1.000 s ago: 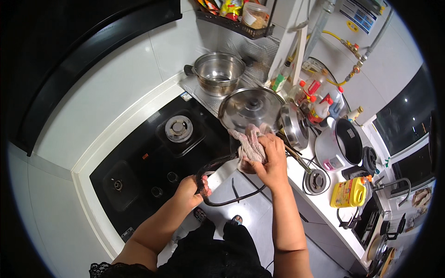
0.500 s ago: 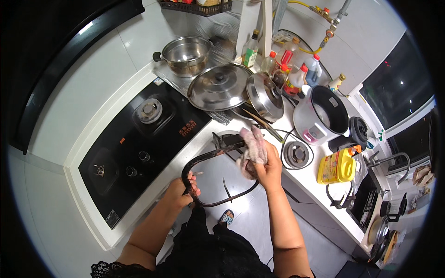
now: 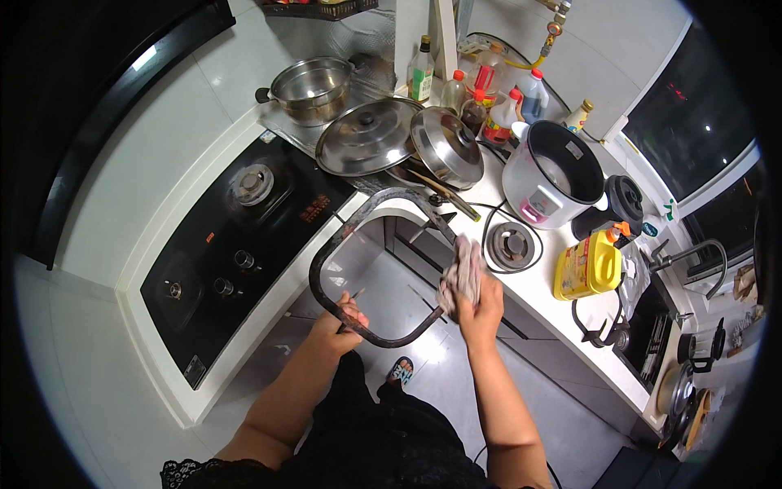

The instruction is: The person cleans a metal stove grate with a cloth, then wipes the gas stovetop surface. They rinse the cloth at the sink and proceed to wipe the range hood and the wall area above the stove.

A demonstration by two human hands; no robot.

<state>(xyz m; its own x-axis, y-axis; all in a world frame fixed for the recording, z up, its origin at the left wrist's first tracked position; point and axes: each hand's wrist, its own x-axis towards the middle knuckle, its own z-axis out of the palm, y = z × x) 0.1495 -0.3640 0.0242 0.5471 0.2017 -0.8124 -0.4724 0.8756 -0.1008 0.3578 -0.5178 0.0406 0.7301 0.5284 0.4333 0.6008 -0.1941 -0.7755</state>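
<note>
Holds the rack in the air over the floor; with left hand takes its 7 o'clock stretch in a grip curled closed around the bar; with right hand clasps the cloth in a grip bunched closed on it, against the rack's 4 o'clock side; has, seen from the rack, the stove at 9 o'clock, the pot at 11 and, on the tabletop, the cooker at 2 and the jug at 3.
</note>
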